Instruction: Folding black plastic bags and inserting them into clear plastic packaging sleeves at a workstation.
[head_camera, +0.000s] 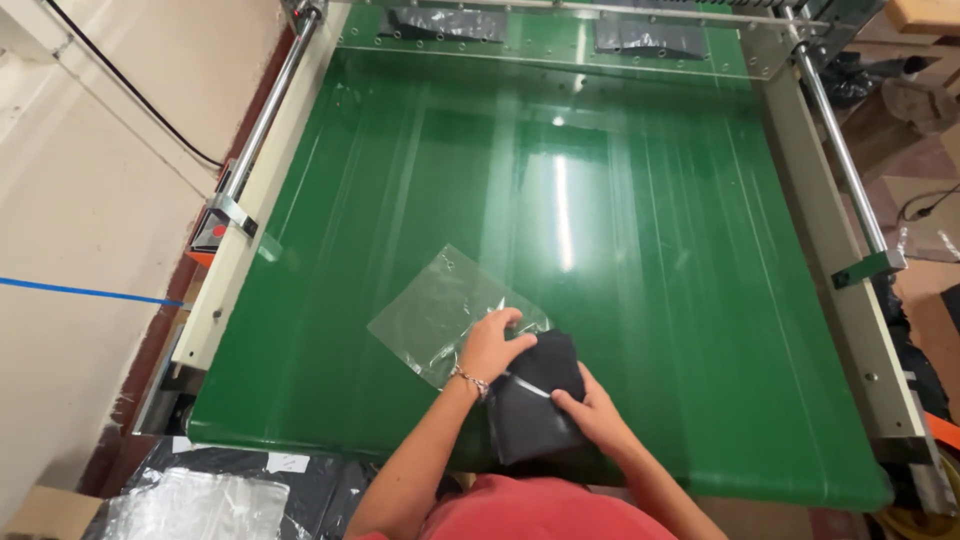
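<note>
Head view shows your left hand (492, 340) pinching the mouth of a clear plastic bag (440, 310) that lies flat on the green conveyor belt (650, 260), its long axis running up-left. Your right hand (590, 410) is clamped on a folded black garment (535, 395), dark and matte, partly inside the bag's near end.

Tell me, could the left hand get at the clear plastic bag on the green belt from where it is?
Probably yes. The left hand already rests on the near edge of the clear plastic bag, which lies flat on the green belt. Only the dark folded garment sits beside it.
</note>
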